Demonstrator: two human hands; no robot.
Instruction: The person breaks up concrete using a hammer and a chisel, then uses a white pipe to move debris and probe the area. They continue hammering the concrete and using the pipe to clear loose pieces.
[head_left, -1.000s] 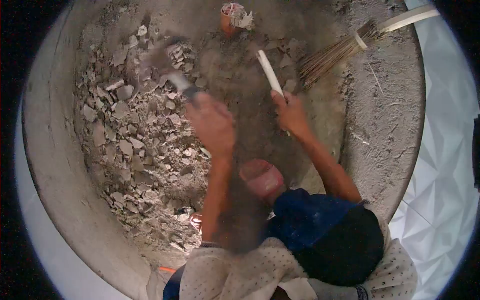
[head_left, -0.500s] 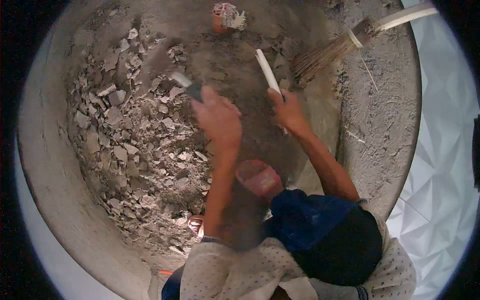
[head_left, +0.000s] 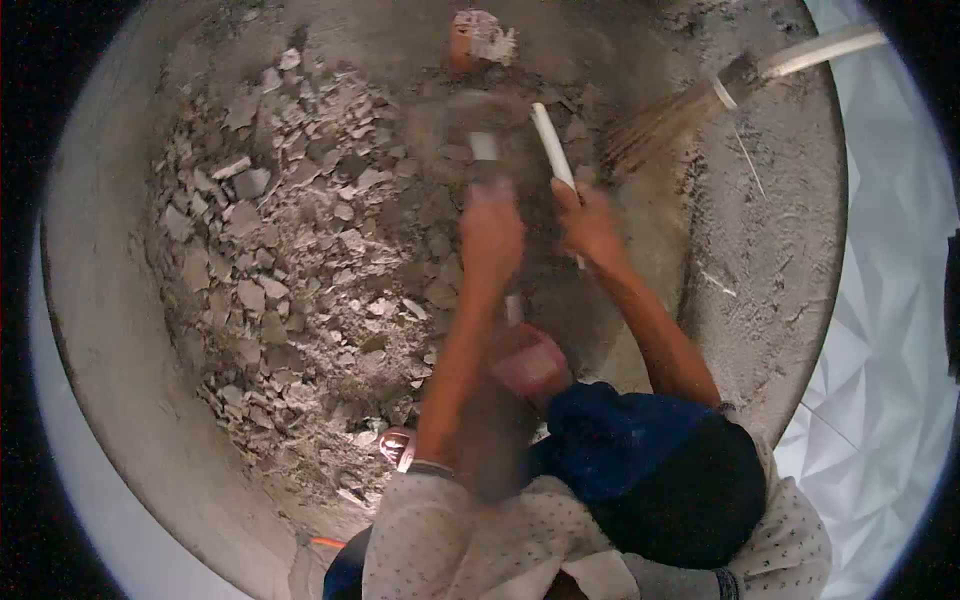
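Note:
My left hand is closed around a short-handled tool. A pale part of its handle shows above my fist, while its far end is smeared by motion over the rubble. To the right, my right hand grips a white stick, which slants up and to the left. Below both hands is a pink-red object, partly blurred, close to my dark blue clothing. Broken grey flakes and chunks of rubble cover the floor on the left.
A straw broom with a pale handle lies at the upper right, against a rough ledge. An orange-red piece with whitish bristles or crust sits at the far end. A sandalled foot stands at the rubble's lower edge.
My left hand has swung right with the tool, from over the rubble pile to near the white stick. My right hand has shifted little. The whole view has moved slightly.

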